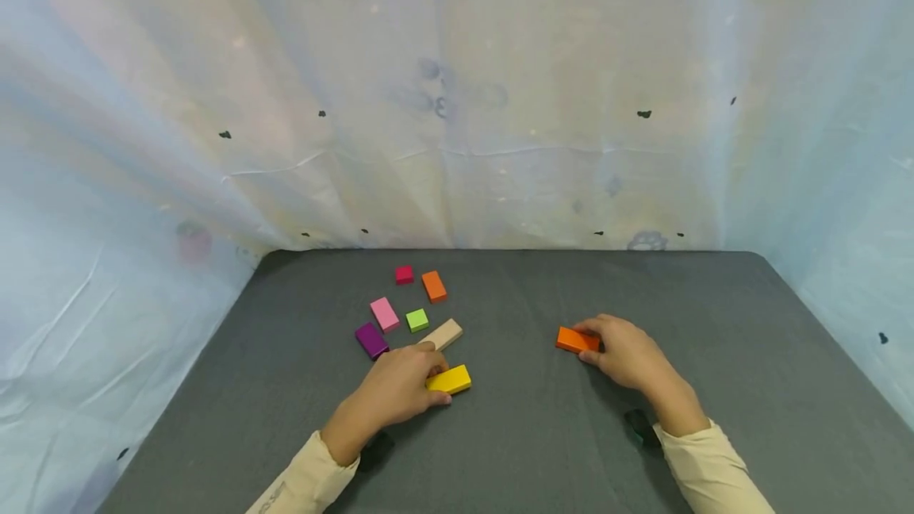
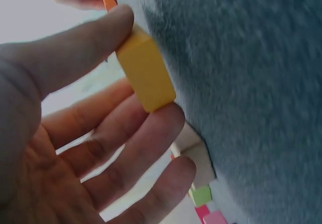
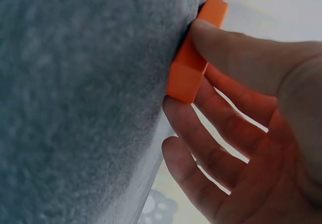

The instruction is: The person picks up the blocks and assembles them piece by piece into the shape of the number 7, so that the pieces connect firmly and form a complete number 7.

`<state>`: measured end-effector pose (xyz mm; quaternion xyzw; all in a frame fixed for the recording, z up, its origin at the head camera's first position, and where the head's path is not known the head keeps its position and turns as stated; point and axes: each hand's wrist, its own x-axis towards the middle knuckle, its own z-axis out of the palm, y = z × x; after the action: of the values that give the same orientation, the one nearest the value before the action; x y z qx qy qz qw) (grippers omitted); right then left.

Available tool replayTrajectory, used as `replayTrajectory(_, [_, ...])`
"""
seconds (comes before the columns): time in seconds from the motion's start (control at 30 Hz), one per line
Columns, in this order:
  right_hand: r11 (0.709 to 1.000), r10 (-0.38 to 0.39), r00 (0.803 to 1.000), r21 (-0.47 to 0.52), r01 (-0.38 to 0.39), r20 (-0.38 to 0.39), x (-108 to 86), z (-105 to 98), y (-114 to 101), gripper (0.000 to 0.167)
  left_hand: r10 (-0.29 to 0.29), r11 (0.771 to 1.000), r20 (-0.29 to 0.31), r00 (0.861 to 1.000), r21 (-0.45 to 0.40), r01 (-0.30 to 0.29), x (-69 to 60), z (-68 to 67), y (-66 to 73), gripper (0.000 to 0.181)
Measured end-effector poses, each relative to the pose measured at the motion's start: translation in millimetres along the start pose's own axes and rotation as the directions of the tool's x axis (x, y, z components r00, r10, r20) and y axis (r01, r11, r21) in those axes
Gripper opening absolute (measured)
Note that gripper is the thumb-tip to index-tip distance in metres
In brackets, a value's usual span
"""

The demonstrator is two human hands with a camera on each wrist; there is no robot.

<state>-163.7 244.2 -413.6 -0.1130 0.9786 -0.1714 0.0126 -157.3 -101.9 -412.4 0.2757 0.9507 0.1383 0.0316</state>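
- Pale patterned curtain [image 1: 543, 62] behind grey table [image 1: 514, 443].
- Left hand [image 1: 401, 383] pinches yellow block [image 1: 454, 379], thumb against fingers.
- Right hand [image 1: 628, 351] pinches orange block [image 1: 570, 339], 2–3 o'clock from yellow.
- Wooden block [image 1: 444, 333] 12 o'clock from yellow; green block [image 1: 417, 320] 11, purple block [image 1: 372, 341] 10.
- Step: seemingly gripping one block each; lifted or not, can't tell.
- Next move probably calls for steady pinches, clearing the wooden block.

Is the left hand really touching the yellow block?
Touching. The left hand holds the yellow block. The left wrist view shows it: the thumb lies on one end, a fingertip meets the other.
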Motion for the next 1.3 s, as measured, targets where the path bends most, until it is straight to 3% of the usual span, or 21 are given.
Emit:
replayTrajectory(0.43, [1.000, -0.022, 1.000, 0.001, 0.022, 0.001, -0.8, -1, 4, 0.038, -0.057, 0.996, -0.001, 0.998, -0.063, 0.057, 5.8, 12.5, 13.9, 0.041])
replayTrajectory(0.67, [1.000, -0.023, 1.000, -0.006, 0.023, -0.001, -0.8, 1, 3, 0.038, -0.121, 0.977, -0.004, 0.993, -0.178, 0.119, 7.7, 14.9, 12.4, 0.045])
replayTrajectory(0.8, [1.000, -0.025, 1.000, -0.008, 0.025, -0.002, -1.0, 1, 3, 0.038, -0.088, 0.965, 0.006, 0.996, -0.249, 0.087, 7.8, 12.9, 5.5, 0.043])
replayTrajectory(1.0, [1.000, -0.027, 1.000, -0.008, 0.027, -0.001, 1.5, 0, 5, 0.038, 0.003, 0.937, 0.029, 1.000, -0.348, 0.007, 6.8, 5.7, -5.2, 0.025])
replayTrajectory(1.3, [1.000, -0.023, 1.000, -0.019, 0.024, 0.008, 1.9, 0, 5, 0.038, 0.060, 0.909, 0.087, 0.994, -0.416, -0.019, 5.4, 3.3, -6.6, 0.029])
